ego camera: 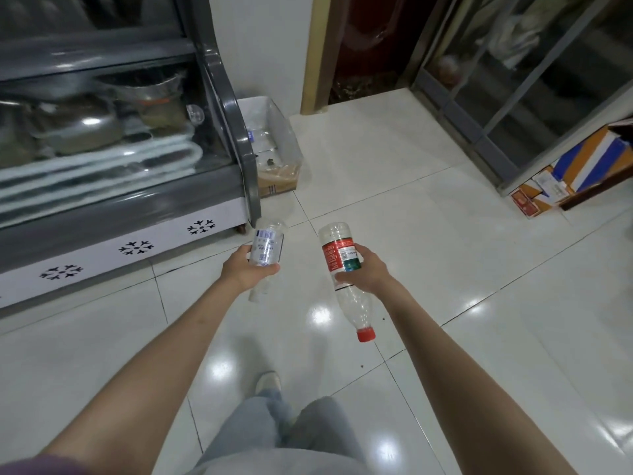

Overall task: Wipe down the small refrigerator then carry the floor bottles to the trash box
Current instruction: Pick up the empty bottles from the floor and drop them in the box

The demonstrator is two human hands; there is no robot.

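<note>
My left hand (244,270) grips a clear plastic bottle (266,245) with a blue-and-white label, its cap end pointing back toward me. In my right hand (368,272) is a clear bottle with a red label (337,257), held at its middle, with the red cap (365,334) tilted down toward me. Both bottles are held out above the white floor tiles. The trash box (277,181), a brown cardboard box lined with a clear plastic bag, stands ahead beside the refrigerator's right end. The small grey glass-front refrigerator (137,214) fills the left side.
A white wall corner and a dark doorway (363,49) lie ahead. A glass sliding door (513,80) runs along the right, with coloured cardboard boxes (575,173) stacked at its base. My legs and a shoe (269,382) show below.
</note>
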